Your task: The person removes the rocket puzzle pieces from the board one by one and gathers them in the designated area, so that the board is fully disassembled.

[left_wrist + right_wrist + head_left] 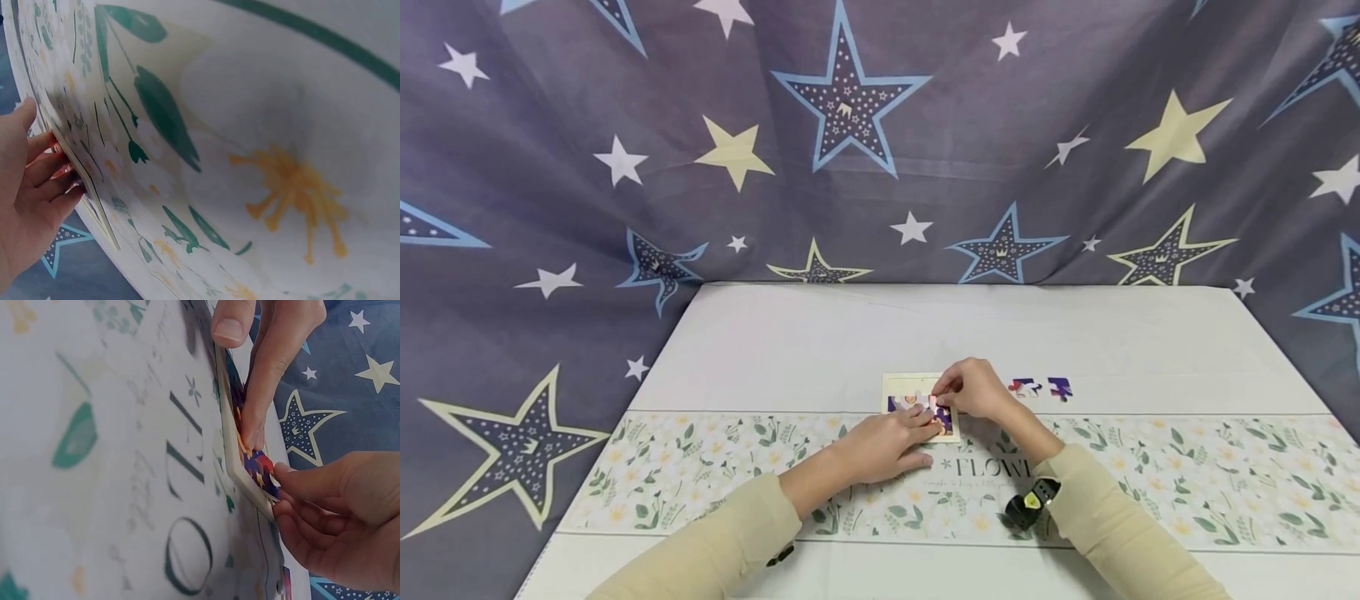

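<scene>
A small jigsaw puzzle tray [901, 385] with a pale rim lies on the table, partly filled with purple, white and orange pieces. My left hand [886, 443] reaches over its front, and its extended fingers press on the pieces. From the right, my right hand [973, 389] bends down to the tray. Its thumb and fingertips pinch a puzzle piece [267, 469] with red and purple on it, right at the rim in the right wrist view. The left wrist view has the left hand [47, 181] with fingers over the tray edge; the pieces beneath are mostly hidden.
Two loose puzzle pieces, a red and white one [1025, 387] and a purple one [1060, 387], lie right of the tray. A floral runner [700, 467] crosses the white table [775, 342]. Behind hangs a grey star-patterned curtain [685, 83].
</scene>
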Demonstrator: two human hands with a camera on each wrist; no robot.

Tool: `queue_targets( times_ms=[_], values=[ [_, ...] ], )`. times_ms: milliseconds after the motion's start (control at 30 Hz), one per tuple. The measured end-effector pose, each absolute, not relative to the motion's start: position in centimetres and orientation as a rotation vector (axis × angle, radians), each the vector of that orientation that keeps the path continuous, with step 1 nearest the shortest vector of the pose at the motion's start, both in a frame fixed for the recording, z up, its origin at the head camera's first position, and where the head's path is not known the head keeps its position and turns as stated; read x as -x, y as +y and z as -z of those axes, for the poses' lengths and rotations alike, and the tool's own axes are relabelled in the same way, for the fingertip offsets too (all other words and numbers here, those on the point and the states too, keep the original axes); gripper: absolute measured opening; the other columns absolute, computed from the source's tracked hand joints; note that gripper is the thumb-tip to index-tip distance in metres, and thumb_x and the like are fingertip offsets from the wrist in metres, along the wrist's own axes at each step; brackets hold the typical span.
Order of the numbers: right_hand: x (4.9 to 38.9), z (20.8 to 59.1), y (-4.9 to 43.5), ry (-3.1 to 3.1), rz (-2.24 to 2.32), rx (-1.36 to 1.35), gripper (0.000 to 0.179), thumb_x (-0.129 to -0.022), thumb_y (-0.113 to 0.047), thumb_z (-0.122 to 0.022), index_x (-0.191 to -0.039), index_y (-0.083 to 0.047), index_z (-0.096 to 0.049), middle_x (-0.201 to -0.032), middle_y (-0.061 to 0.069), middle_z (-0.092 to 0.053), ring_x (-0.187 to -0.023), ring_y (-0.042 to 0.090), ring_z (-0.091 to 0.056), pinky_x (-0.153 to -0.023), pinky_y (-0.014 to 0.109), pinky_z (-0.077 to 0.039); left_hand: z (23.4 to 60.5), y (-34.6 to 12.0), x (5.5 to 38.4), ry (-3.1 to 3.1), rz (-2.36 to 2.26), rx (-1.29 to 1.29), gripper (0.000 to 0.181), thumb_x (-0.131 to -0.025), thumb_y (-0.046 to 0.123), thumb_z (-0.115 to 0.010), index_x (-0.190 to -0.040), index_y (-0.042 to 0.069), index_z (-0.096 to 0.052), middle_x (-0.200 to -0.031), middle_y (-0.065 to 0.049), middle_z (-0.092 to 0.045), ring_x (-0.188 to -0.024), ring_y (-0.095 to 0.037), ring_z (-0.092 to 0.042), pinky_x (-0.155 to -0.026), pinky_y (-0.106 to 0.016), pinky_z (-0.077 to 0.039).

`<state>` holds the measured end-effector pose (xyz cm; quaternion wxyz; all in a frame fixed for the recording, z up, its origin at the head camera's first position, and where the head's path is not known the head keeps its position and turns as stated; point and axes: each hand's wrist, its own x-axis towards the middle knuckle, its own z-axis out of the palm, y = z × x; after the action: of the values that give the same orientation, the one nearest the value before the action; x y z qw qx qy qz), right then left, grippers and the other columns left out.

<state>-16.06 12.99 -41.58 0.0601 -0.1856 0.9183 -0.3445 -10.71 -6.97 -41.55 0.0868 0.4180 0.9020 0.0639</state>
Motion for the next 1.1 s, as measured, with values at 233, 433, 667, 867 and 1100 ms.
queue_targets(
  times_ms=[233,433,667,867,1100],
  values=[
    [16.08,41.42,12.95,2.757,1.039,0.507,0.004,-0.081,-0.005,-0.074,-0.084,-0.005,-0.077,-0.078,0.007,-0.074,-0.063,0.007,-0.057,-0.059,0.019,-0.047,41.55,-6.93,10.84,2.680,-0.195,-1.238,0.053,-0.098,0.046,-0.049,-0.142,0.017,-0.049,-0.148,-0.008,-0.047,-0.140,-0.026,-0.043,-0.110,-0.039,-0.044],
    [16.21,40.97,12.82,2.725,1.040,0.452,0.006,-0.083,-0.009,-0.074,-0.086,-0.009,-0.078,-0.084,0.006,-0.076,-0.069,0.009,-0.063,-0.065,0.022,-0.052,41.60,-6.92,10.94,2.671,-0.200,-1.228,0.053,-0.098,0.046,-0.049,-0.142,0.017,-0.049,-0.148,-0.009,-0.047,-0.139,-0.027,-0.044,-0.109,-0.040,-0.045],
    [16.16,41.19,12.87,2.663,1.153,0.400,0.014,-0.080,-0.003,-0.073,-0.093,-0.006,-0.077,-0.089,0.010,-0.076,-0.069,0.010,-0.065,-0.064,0.020,-0.054,41.72,-6.88,10.95,2.668,-0.196,-1.230,0.054,-0.098,0.047,-0.048,-0.143,0.017,-0.048,-0.148,-0.010,-0.046,-0.139,-0.027,-0.043,-0.111,-0.040,-0.044],
    [16.10,41.33,13.19,2.598,1.240,0.238,0.016,-0.079,-0.008,-0.076,-0.095,-0.006,-0.076,-0.089,0.008,-0.077,-0.071,0.010,-0.068,-0.064,0.021,-0.054,41.71,-6.94,10.88,2.672,-0.211,-1.242,0.054,-0.098,0.046,-0.049,-0.142,0.016,-0.049,-0.148,-0.011,-0.046,-0.140,-0.028,-0.042,-0.111,-0.040,-0.043],
    [15.54,40.99,13.09,2.413,1.407,0.086,0.020,-0.079,-0.004,-0.075,-0.099,-0.002,-0.075,-0.089,0.012,-0.076,-0.075,0.015,-0.072,-0.070,0.028,-0.060,41.63,-6.99,10.82,2.675,-0.230,-1.237,0.054,-0.097,0.045,-0.051,-0.142,0.016,-0.049,-0.148,-0.010,-0.047,-0.139,-0.027,-0.044,-0.111,-0.039,-0.044]
  ],
)
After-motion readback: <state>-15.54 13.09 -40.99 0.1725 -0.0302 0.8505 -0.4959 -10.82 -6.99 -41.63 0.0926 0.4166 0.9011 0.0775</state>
